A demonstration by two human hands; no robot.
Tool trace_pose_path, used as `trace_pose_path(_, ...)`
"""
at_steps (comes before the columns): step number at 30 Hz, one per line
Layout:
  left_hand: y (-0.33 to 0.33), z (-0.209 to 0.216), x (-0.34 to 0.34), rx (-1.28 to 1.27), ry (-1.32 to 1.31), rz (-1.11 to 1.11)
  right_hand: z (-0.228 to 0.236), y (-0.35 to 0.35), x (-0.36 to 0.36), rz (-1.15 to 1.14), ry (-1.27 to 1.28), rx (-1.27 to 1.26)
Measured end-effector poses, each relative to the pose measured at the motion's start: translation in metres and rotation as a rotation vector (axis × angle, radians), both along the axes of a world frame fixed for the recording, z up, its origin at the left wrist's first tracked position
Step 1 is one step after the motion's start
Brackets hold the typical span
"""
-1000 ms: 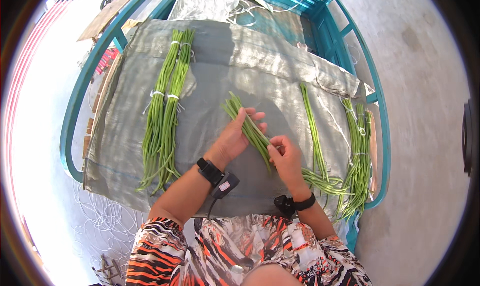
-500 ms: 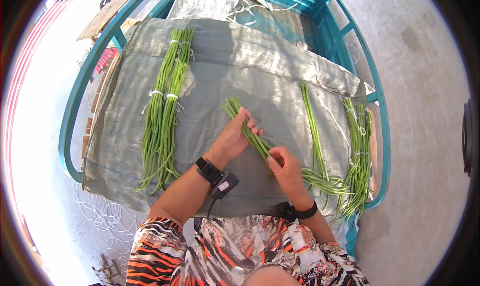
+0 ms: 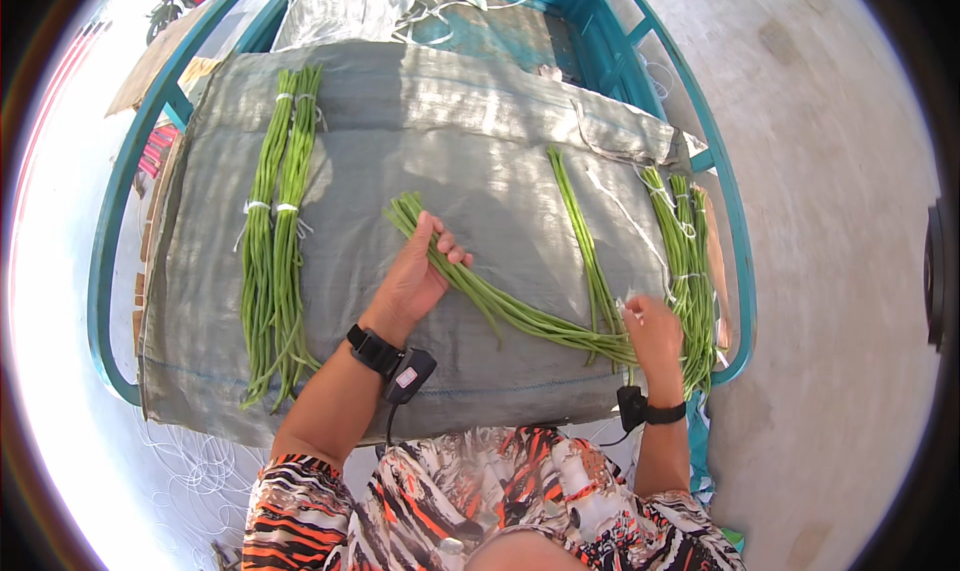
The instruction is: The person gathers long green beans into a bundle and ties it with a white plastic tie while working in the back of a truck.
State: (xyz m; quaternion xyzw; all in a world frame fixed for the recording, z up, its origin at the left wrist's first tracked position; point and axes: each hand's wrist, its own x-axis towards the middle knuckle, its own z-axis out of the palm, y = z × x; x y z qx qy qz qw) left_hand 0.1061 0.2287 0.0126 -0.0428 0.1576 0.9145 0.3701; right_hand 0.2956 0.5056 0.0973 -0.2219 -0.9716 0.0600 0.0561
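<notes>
Sacking: a grey woven sack cloth [image 3: 480,121] covers the worktop across the middle of the frame; it lies inside a teal metal frame [image 3: 110,221] that curves round the left and right edges.
Clear bags: a heap of clear plastic bags [image 3: 350,11] sits at the top centre, beyond the cloth; no label can be made out on them.
Cardboard: a flat brown piece of cardboard [image 3: 155,61] lies at the upper left, outside the frame.
Tied bundles: two bundles of long green beans [image 3: 275,251] lie side by side at the left of the cloth, running top to bottom; each is bound with pale ties near the top and near the middle.
Loose beans: a thin row of beans [image 3: 580,231] runs down the right centre; a thicker loose pile of beans [image 3: 690,261] lies at the far right edge of the cloth.
Held bunch: a bunch of long beans [image 3: 500,306] slants from the centre down to the lower right, resting on the cloth.
Left hand: the left hand [image 3: 415,276] lies over the upper end of the bunch, its grip closed round the beans; the bean tips stick out just above the fingers.
Right hand: the right hand [image 3: 655,331] is at the lower end of the bunch, among the loose beans; whether its grip is closed cannot be told.
Wrists: a black band sits on each wrist.
</notes>
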Motion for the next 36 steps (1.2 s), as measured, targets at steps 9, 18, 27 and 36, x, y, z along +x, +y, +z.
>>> trace_pose_path(9, 0.000, -0.003, -0.001, -0.024, 0.028, 0.002, -0.029, -0.003, -0.110, 0.040, 0.099, -0.144)
trace_pose_path(18, 0.001, -0.002, 0.000, -0.028, -0.005, -0.005, -0.077, 0.043, -0.129, -0.107, 0.209, -0.768)
trace_pose_path(27, 0.000, -0.003, -0.001, -0.004, -0.007, -0.003, -0.082, 0.032, -0.134, -0.093, 0.188, -0.554)
trace_pose_path(36, -0.003, -0.004, -0.002, 0.029, -0.017, -0.003, -0.017, -0.021, -0.121, -0.216, 0.524, -1.158)
